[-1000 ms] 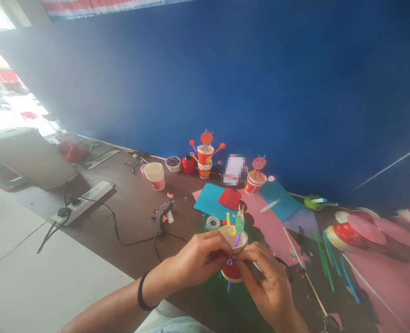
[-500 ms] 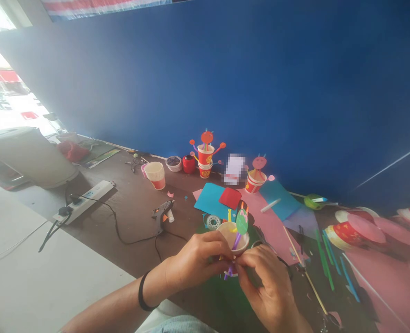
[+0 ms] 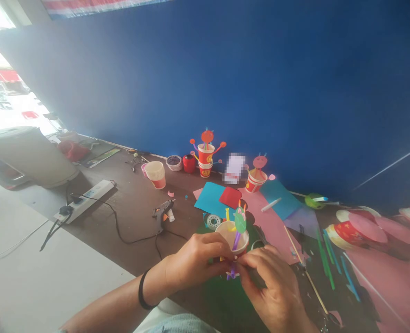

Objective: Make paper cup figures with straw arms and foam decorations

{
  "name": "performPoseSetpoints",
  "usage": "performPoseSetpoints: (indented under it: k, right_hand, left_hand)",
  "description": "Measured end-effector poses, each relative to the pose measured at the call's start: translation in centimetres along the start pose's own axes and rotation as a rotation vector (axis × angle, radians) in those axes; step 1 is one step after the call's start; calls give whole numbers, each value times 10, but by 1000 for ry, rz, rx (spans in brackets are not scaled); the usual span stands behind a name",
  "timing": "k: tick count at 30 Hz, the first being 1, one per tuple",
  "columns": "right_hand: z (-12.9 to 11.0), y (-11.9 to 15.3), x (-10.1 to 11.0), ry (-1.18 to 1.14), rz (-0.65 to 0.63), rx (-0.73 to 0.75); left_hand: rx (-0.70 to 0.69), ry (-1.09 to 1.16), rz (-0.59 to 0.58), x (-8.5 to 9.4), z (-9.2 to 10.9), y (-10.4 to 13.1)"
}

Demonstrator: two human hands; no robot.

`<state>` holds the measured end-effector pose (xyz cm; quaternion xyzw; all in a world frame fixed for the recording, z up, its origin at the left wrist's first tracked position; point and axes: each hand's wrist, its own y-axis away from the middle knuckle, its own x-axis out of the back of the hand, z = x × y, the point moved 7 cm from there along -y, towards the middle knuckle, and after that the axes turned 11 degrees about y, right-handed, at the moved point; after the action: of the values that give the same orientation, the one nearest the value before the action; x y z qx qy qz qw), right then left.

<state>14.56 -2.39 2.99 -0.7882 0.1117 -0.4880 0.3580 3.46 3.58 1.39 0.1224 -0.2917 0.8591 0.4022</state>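
A paper cup (image 3: 224, 234) stands near the table's front, between my two hands. Inside it rises a purple straw (image 3: 236, 240) topped by a green paper face (image 3: 240, 221) with orange tips above; a yellow straw piece (image 3: 227, 214) sticks up at the cup's far rim. My left hand (image 3: 203, 259) is closed on the cup's left side, fingers at its front. From the right, my right hand (image 3: 269, 280) pinches at the same front spot, its thumb and forefinger close to my left fingertips. A tiny pale piece shows there. Purple straw ends poke out below the fingers.
A glue gun (image 3: 162, 213) with a trailing cord lies left of the cup, near a power strip (image 3: 87, 201). Behind stand stacked paper cups (image 3: 156, 175) and a finished cup figure (image 3: 206, 152). Blue paper (image 3: 210, 199), a tape roll (image 3: 213, 222) and green straws (image 3: 326, 259) lie around.
The cup with its green face has tilted slightly to the left. Both hands stay at the cup's front, with only small finger movements.
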Motion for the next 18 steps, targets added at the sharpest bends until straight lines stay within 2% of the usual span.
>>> performPoseSetpoints:
  k: [10,18]
  right_hand:
    - [2,-1,-1,-23,-60,-1]
    - [3,0,-3,-12,-247,25]
  left_hand:
    - [-7,-9,-41,-2,3,1]
    - [8,0,-72,-3,4,0]
